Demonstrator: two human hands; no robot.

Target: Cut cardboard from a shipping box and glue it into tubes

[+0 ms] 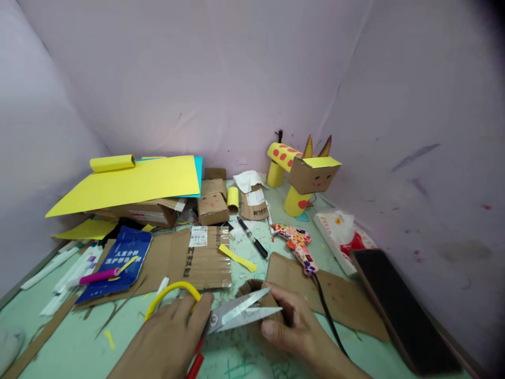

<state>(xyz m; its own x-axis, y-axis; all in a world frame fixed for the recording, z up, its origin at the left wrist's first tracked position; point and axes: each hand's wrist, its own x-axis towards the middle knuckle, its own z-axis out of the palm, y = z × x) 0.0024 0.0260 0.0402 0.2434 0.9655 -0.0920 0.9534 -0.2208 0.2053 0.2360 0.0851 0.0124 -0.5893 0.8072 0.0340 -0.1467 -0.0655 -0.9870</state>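
Yellow-handled scissors are gripped in my left hand, their blades partly apart and pointing right. Between the fingers and thumb of my right hand is a curved piece of brown cardboard, with ridges along its upper edge. The blades lie over this piece, their tips close to my right fingers. Whether they touch the cardboard is unclear. Just below my left hand, a red marker shows in part. A flat cardboard sheet lies right of my right hand.
Behind are a floral glue gun with a black cord, a black marker and a spotted yellow animal figure. At right lie a phone and white tray. Yellow sheets and a blue packet are left.
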